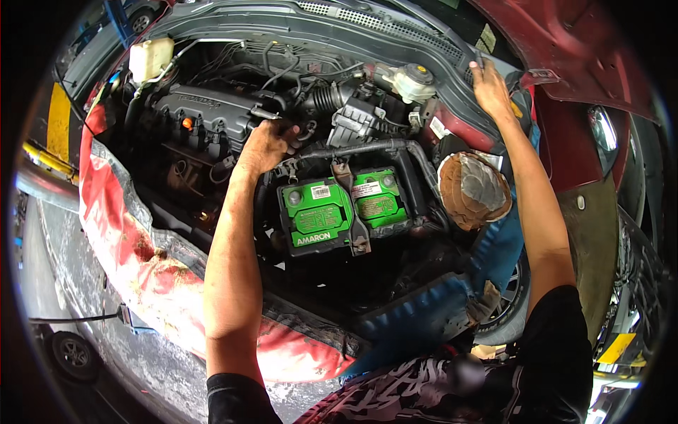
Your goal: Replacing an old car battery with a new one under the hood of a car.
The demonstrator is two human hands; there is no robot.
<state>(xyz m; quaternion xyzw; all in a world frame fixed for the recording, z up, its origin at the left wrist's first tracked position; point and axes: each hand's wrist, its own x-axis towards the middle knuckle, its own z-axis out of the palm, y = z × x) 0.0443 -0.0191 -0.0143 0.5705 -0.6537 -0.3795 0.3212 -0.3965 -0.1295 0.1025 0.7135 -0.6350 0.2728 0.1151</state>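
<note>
My left hand [267, 142] reaches into the engine bay, fingers curled, beside the right end of the black Honda engine cover [204, 106]. A small metallic part [265, 113] shows just above its knuckles; whether I hold it is unclear. Below and right of this hand sits a green-topped Amaron car battery [318, 214], with a rusty hold-down bracket [359, 222] across its middle. My right hand [490, 87] is at the far right, on the edge of the black cowl [450, 58]. A small dark piece [480, 58] shows at its fingertips; its grip is unclear.
Around the battery are a corrugated intake hose [329, 98], a black air box [354, 122] and a brake fluid reservoir [414, 82]. A brown and grey padded cloth [473, 191] lies near my right forearm. Red [175, 297] and blue [424, 312] covers drape the car's edges. The red hood [577, 47] is raised.
</note>
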